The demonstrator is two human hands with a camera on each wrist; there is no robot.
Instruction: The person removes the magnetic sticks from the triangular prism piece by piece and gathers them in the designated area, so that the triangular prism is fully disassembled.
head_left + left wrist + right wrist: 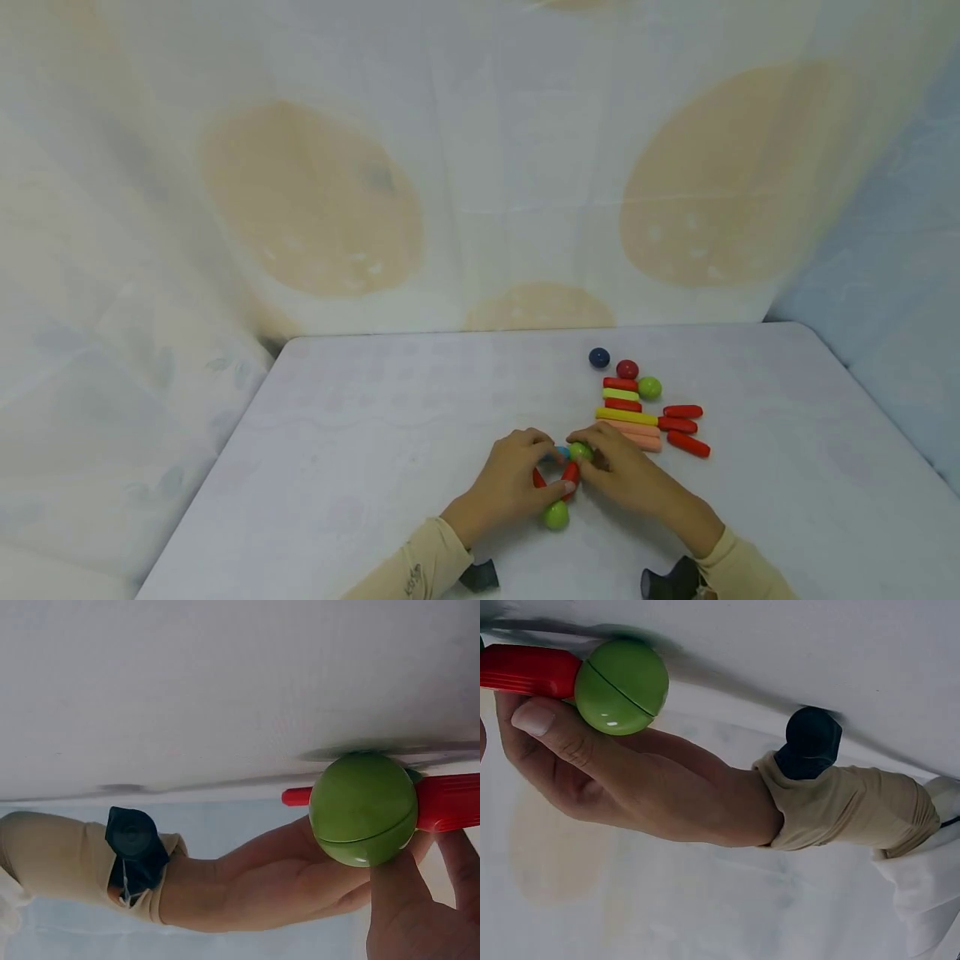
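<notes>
Both hands meet at the front middle of the white table (375, 433) over a small build of sticks and balls. My left hand (546, 467) grips a red stick (570, 479), thumb near its lower end, where a green ball (556, 515) hangs on. The same ball (621, 686) and stick (525, 671) show close up in the right wrist view, and again as ball (364, 808) and stick (448, 801) in the left wrist view. My right hand (588, 458) pinches a second green ball (580, 452) at the stick's top. A blue piece (562, 452) and another red stick (537, 477) lie between the hands.
Behind the right hand lies a row of red, yellow and pink sticks (626, 416), with three more red sticks (677, 425) to its right. A dark blue ball (598, 357), a red ball (627, 368) and a green ball (649, 387) sit beyond. Draped cloth (480, 167) backs the table.
</notes>
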